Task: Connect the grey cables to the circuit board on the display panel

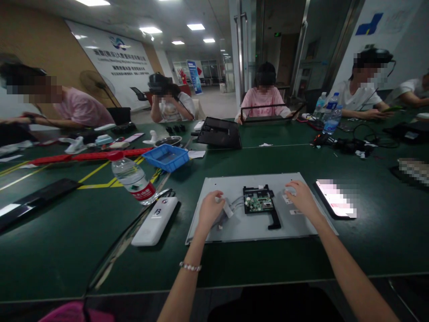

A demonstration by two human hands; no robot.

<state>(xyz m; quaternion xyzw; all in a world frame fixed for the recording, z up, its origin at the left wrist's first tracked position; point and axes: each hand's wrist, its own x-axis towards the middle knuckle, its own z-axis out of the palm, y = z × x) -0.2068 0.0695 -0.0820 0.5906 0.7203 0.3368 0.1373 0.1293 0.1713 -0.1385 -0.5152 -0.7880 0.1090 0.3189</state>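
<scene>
A grey flat panel, like the back of a display, lies on the table in front of me. A green circuit board in a black bracket sits on its middle. My left hand is over the panel's left part, fingers loosely curled and apart, beside a white tag and grey cables that run to the board. Over the right part is my right hand, its thumb and fingers bent with a gap between them, near small white labels. I see nothing clearly held.
Left of the panel are a white power bank marked 13, a water bottle and a blue tray. A phone lies to the right. Farther back are a black casing, bottles and several people, one holding a black frame.
</scene>
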